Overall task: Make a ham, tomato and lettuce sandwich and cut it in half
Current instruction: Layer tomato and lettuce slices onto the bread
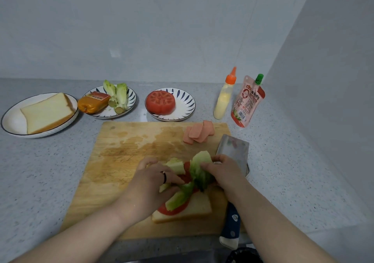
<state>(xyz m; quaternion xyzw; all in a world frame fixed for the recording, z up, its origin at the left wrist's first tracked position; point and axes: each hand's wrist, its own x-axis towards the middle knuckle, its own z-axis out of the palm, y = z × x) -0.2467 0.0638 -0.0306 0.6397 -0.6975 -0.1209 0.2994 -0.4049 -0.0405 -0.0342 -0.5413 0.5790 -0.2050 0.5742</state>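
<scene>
A slice of bread (199, 207) lies on the wooden cutting board (125, 157), topped with tomato slices (174, 210) and lettuce leaves (199, 170). My left hand (150, 183) lies over the left side of the lettuce with its fingers on the leaves. My right hand (224, 170) pinches the upper right lettuce leaf. Several ham slices (199, 132) sit at the board's far right corner. A cleaver (232, 149) with a blue handle (230, 226) lies along the board's right edge, partly under my right arm.
At the back stand a plate with a bread slice (47, 112), a plate with a packaged ham and lettuce hearts (116, 97), and a plate with a cut tomato (160, 102). A yellow squeeze bottle (224, 99) and a ketchup pouch (248, 103) stand at the right.
</scene>
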